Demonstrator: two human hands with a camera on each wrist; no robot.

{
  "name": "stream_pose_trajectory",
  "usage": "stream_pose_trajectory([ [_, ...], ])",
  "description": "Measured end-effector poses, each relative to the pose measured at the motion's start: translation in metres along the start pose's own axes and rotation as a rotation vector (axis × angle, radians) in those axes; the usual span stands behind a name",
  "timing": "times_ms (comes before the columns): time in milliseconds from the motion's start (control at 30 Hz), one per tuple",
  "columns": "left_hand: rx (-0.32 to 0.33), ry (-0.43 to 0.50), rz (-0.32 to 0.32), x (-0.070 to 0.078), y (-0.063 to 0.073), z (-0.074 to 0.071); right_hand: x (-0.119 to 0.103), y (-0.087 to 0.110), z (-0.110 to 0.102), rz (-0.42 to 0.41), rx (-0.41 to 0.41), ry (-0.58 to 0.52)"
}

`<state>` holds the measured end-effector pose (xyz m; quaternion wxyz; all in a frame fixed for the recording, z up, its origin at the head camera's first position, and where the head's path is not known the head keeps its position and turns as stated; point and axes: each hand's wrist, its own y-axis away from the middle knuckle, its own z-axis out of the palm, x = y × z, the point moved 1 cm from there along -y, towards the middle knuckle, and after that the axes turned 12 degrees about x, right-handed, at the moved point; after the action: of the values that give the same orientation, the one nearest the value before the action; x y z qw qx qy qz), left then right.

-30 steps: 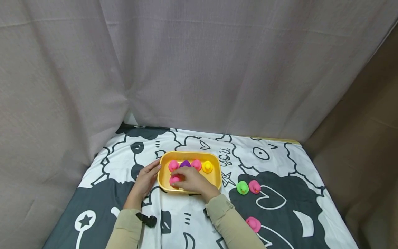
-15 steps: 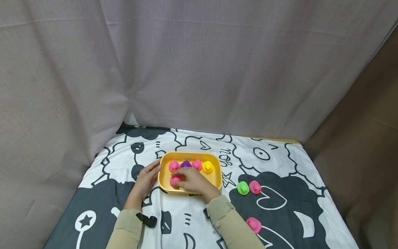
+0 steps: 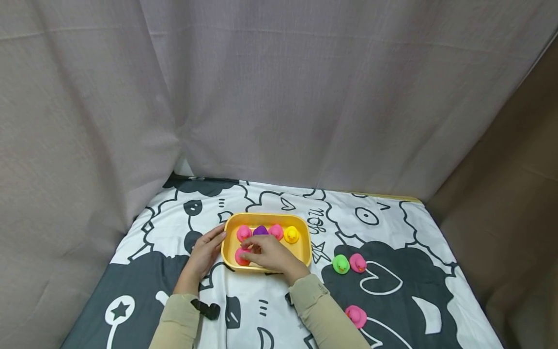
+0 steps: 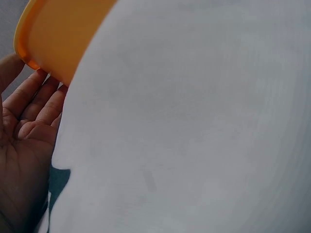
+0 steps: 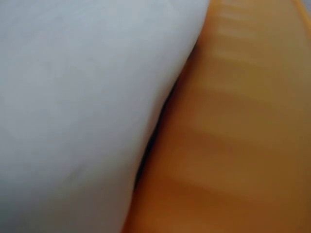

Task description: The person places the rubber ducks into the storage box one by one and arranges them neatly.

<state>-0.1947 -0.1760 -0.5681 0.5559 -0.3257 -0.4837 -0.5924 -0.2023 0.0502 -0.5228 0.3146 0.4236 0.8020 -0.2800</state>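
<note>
- Lying on the printed cloth (image 3: 392, 228), the yellow tray (image 3: 302, 249) has its long axis running left to right across the person's front; its short ends are to the two sides.
- Along the tray's far wall stand four toys in a row parallel to that axis: a far-left pink duck (image 3: 243, 233), a purple toy (image 3: 260, 230), a mid-row pink duck (image 3: 275, 231) and a yellow duck (image 3: 291, 235); the yellow duck's beak points toward the person, while the purple toy's facing cannot be told.
- Nearer the person, in the tray's left part, sits the front pink duck (image 3: 240, 257); fingers partly cover it, so its facing cannot be told.
- The right hand (image 3: 274, 254) reaches over the tray with bent fingers, thumb and forefinger apart and at that duck; whether they pinch it or merely touch it cannot be told; the right wrist view is blurred and shows no fingers.
- The left hand (image 3: 205, 254) lies along the tray's left end, fingers extended, touching the rim.
- Outside, to the tray's right, a green duck (image 3: 341, 264) and a pink duck beside it (image 3: 358, 263) point their beaks toward the person; another pink duck (image 3: 357, 317) lies near the right sleeve (image 3: 327, 312).
</note>
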Motion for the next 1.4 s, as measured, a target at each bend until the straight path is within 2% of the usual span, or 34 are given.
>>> stream_pose_trajectory([
  [200, -0.006, 0.002, -0.001, -0.001, -0.001, -0.001, 0.000, 0.000, -0.001, 0.007, 0.005, -0.029],
  [567, -0.004, 0.006, 0.009, -0.002, -0.002, -0.002, -0.002, 0.001, -0.007, -0.048, 0.059, -0.056],
  [867, 0.005, 0.000, -0.006, -0.002, -0.003, -0.001, 0.000, 0.005, -0.017, -0.008, 0.052, -0.092],
  [1100, 0.006, -0.010, -0.001, -0.002, -0.002, -0.001, 0.004, 0.013, -0.026, 0.003, 0.071, -0.066],
  [1400, 0.013, -0.012, 0.000, -0.001, -0.001, 0.000, 0.007, 0.025, -0.037, 0.045, 0.083, -0.095],
])
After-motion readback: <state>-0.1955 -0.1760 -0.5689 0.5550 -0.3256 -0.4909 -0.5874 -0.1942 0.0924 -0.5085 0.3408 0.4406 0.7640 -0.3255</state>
